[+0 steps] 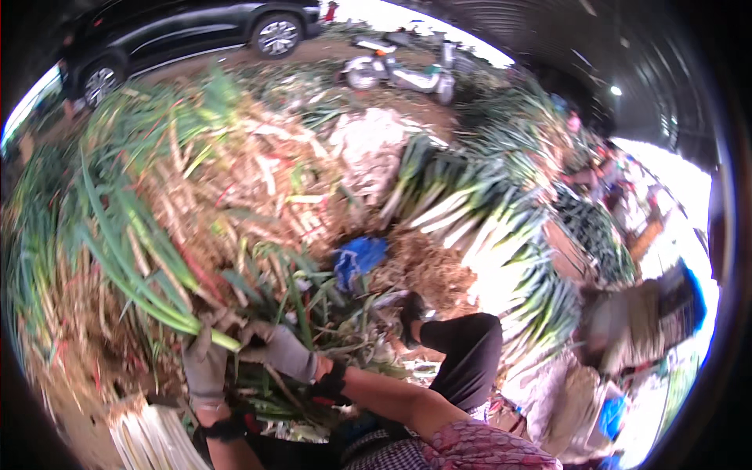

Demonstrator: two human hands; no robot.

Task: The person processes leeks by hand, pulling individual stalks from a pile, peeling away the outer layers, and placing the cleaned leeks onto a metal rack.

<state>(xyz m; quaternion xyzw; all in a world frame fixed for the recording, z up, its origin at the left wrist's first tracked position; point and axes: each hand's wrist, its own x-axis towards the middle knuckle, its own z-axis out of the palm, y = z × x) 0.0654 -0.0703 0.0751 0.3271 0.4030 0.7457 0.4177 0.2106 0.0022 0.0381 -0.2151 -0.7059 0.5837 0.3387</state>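
A long green onion [160,311] with green leaves slants from the upper left down to my hands. My left hand [206,368], in a grey work glove, is closed round its lower stalk. My right hand [283,351], gloved the same way, has its fingers closed at the pale end of that stalk. Fine detail between the right fingertips is blurred. Just beyond both hands lies a large heap of unpeeled green onions [227,180] with brown, dry outer skins. White peeled stalks [153,439] lie below my left hand.
Cleaned green onions [478,211] lie in a long row at the right. A blue plastic bag [359,258] sits among trimmings ahead. My bent leg [472,352] is right of my hands. A scooter [403,70] and a dark car [188,35] stand at the back.
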